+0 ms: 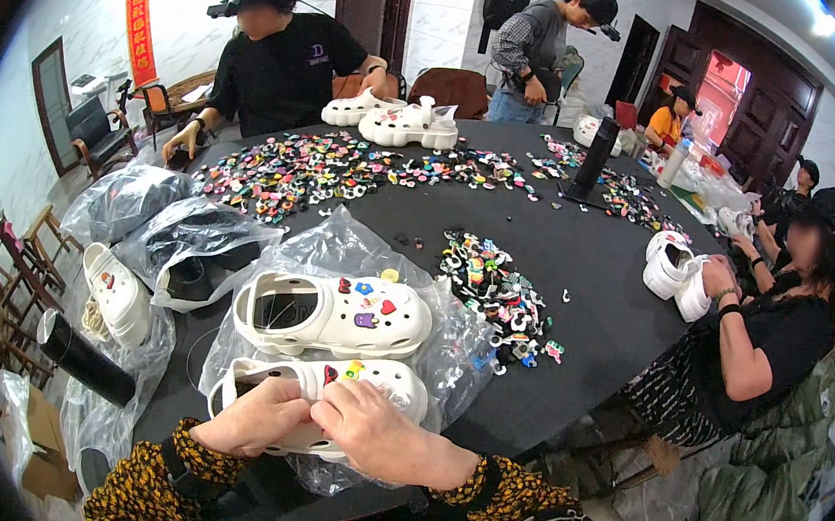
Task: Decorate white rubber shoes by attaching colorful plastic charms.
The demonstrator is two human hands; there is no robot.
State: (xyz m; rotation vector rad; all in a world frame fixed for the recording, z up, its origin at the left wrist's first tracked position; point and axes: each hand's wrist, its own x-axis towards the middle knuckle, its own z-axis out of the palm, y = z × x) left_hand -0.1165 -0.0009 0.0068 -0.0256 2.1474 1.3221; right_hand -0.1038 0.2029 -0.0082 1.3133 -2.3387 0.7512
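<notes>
Two white clogs lie side by side before me on clear plastic. The near white clog (pixel 396 384) is partly covered by my hands and carries a red charm and a yellow-green charm. My left hand (pixel 262 414) is closed over its side, fingertips pinched together. Against those fingertips, my right hand (pixel 371 429) is also closed in a pinch on the clog's upper; whatever is between the fingers is hidden. Just beyond, the far white clog (pixel 325 337) bears several charms: a blue flower, a red heart (pixel 389 307), a purple figure (pixel 364 321) and others.
Loose colourful charms (pixel 495 288) are heaped right of the clogs, with a longer spread (pixel 295 173) farther off. At left are bagged shoes (pixel 193 239), another white clog (pixel 117 297) and a black cylinder (pixel 84 359). Co-workers handle white clogs (pixel 410 124) around the black table (pixel 598 268).
</notes>
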